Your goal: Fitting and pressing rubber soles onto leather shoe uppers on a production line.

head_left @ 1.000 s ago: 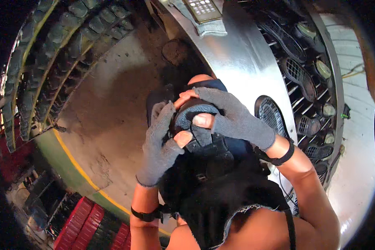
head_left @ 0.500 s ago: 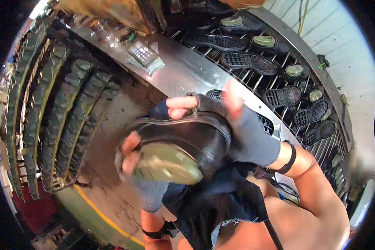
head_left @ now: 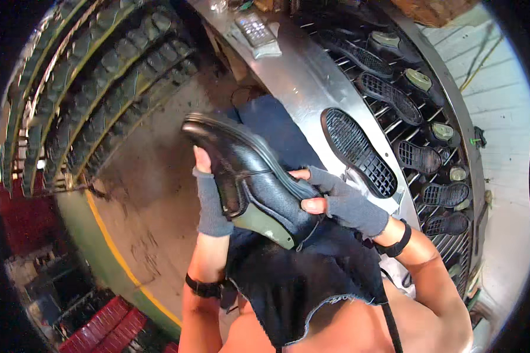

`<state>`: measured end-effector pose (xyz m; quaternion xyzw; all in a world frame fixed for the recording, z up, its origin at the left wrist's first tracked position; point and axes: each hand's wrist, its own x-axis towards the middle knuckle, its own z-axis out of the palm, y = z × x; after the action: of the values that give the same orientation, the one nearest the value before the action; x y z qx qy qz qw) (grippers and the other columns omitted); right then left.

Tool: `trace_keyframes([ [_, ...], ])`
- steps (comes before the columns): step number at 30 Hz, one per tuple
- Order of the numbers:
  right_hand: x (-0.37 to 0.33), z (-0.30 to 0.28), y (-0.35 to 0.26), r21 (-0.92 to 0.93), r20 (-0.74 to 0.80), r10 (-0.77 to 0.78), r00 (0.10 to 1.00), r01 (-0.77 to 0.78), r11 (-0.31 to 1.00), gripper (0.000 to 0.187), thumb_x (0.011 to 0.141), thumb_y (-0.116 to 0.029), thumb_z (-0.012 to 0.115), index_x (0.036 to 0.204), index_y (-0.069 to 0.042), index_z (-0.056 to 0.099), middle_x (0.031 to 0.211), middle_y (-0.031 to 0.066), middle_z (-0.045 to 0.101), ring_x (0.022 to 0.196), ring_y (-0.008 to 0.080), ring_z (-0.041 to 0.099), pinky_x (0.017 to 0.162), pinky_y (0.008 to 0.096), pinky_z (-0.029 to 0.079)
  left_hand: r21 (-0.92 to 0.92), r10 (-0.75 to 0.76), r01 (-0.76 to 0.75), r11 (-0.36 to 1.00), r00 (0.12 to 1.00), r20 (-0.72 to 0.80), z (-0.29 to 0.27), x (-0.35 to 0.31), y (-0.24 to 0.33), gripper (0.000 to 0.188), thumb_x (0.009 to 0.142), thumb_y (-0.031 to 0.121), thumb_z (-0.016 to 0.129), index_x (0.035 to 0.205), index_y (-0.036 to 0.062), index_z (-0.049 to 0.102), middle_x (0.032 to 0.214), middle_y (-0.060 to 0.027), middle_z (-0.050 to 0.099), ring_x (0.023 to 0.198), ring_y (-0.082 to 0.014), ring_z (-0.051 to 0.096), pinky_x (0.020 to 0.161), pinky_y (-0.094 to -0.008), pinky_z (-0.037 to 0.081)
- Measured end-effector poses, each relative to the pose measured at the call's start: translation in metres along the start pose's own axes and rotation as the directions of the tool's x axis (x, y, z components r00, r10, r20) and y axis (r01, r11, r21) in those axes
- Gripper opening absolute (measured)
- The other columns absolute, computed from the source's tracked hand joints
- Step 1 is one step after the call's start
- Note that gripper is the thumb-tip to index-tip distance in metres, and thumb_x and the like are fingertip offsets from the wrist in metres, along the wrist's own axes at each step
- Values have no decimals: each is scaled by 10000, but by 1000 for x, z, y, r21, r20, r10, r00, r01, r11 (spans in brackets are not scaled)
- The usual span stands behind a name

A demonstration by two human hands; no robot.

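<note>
A black leather shoe (head_left: 259,176) with a thick black sole is held on its side above my lap. An olive-green shoe last (head_left: 262,226) fills its opening. My left hand (head_left: 211,191), in a grey fingerless glove, supports the shoe near its toe; most of those fingers are hidden behind it. At the heel, my right hand (head_left: 344,203), gloved the same way, grips the sole edge between thumb and fingers. Close to my right hand, a loose black outsole (head_left: 359,153) lies tread up on the metal ledge (head_left: 300,76).
Right of the ledge, a rod conveyor (head_left: 403,132) carries several black outsoles and shoes on green lasts. A phone-like device (head_left: 255,29) rests on the ledge's far part. Racks of dark shoes (head_left: 118,59) stand at left. Red crates (head_left: 103,326) sit low at left.
The shoe has turned so its toe points up and left, and its blur is gone. My right hand has moved down to the heel. The view has shifted, uncovering the outsole on the ledge.
</note>
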<state>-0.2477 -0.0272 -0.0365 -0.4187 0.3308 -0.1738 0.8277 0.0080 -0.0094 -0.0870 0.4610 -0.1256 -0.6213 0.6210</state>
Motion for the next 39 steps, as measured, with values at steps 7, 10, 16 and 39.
trace_keyframes([
  [7,21,25,-38,-727,9,-598,801,416,546,916,896,-266,815,1620,7,324,1507,196,522,1413,284,502,1189,401,376,99,128,-157,983,959,252,29,-36,-8,986,924,690,668,1565,1,372,1483,-173,536,1321,-317,587,1136,-447,489],
  [10,29,39,-41,-648,-16,-564,825,421,635,835,920,-219,775,1606,14,358,1521,217,511,1426,270,495,1189,375,370,-82,167,-152,985,963,211,41,-49,-1,966,930,596,719,1602,22,330,1519,-180,499,1373,-324,544,1152,-444,457],
  [16,51,28,-16,-106,-186,-379,906,365,925,688,1067,-447,593,1567,-10,414,1472,133,573,1332,220,575,1123,359,452,630,436,-487,605,865,250,49,-40,45,989,951,713,616,1602,19,344,1536,-143,496,1368,-317,536,1197,-463,393],
  [39,-175,-148,-6,-50,-760,-395,516,560,827,369,933,-312,754,1191,-55,690,1018,73,729,873,137,707,752,294,590,745,-148,-453,490,799,583,74,65,1,528,1116,319,469,1503,-35,527,1278,-165,689,1205,-232,636,1056,-357,494],
])
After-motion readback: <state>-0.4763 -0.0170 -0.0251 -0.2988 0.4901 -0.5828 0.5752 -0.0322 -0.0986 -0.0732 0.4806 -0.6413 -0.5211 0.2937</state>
